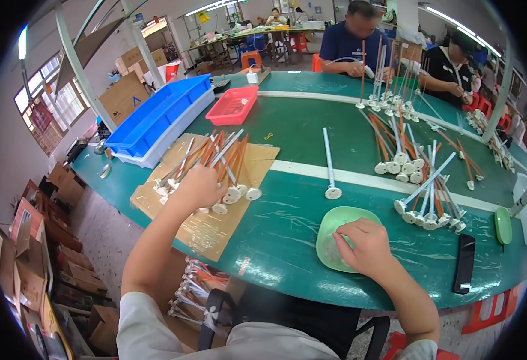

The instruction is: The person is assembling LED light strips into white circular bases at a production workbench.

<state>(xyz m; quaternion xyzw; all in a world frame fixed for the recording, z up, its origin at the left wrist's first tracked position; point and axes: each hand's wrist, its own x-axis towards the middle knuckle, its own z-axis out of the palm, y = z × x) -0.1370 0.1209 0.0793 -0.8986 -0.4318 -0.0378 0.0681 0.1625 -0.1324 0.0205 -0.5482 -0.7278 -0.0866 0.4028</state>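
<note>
My left hand (202, 187) reaches over a pile of thin rods (235, 157), brown and pale, with white round disc ends. Its fingers curl down among the rods, so whatever they grip is hidden. The pile lies on a flat cardboard sheet (206, 237). Over a light green dish (329, 225), my right hand (365, 245) has its fingers pinched together, tips down inside the dish. What they pinch is too small to make out. Beyond the dish, a single pale blue rod (329, 156) with a white disc end (333, 193) lies by itself on the table.
More disc-ended rods (431, 207) lie in heaps to the right, near a black phone (464, 264) and another green dish (503, 225). A blue tray (155, 120) and a pink basket (232, 105) stand far left. Two people sit across the green table (275, 225).
</note>
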